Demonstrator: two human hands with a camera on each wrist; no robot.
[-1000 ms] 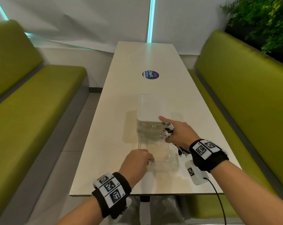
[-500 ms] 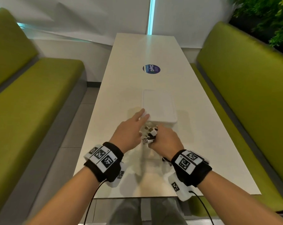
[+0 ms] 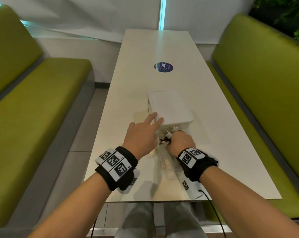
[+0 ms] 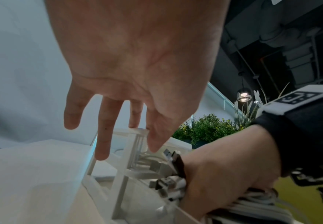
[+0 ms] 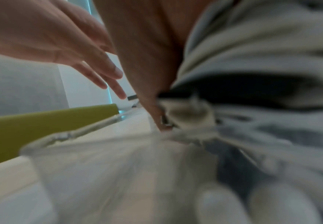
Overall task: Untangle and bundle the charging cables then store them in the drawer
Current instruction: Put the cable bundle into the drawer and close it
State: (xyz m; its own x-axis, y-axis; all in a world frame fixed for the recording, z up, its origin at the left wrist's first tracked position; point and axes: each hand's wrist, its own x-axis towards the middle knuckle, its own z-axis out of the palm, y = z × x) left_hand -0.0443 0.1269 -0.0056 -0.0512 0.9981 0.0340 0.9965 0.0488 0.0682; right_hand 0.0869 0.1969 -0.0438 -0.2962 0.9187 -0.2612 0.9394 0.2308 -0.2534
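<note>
A white drawer unit [image 3: 171,109] stands mid-table, its clear drawer [image 3: 165,163] pulled out toward me. My left hand [image 3: 143,134] reaches forward, straight fingers touching the unit's near left top corner; the left wrist view shows the fingertips [image 4: 101,154] on the frame [image 4: 130,145]. My right hand [image 3: 181,141] grips a bundle of white and dark charging cables [image 3: 166,137] low over the open drawer, right at the unit's front. Several USB plugs [image 4: 166,168] stick out of that fist [image 4: 223,174]. The right wrist view is blurred, filled by cable coils [image 5: 252,63].
The long white table [image 3: 145,83] carries a round blue sticker [image 3: 163,67] farther back. Green benches [image 3: 33,109] flank it on both sides, with plants [image 3: 293,18] at the far right. Black wires hang from my wristbands below the table's near edge.
My left hand left the drawer's front and moved up to the unit's top corner. My right hand came off the unit's top and sank with the bundle into the drawer.
</note>
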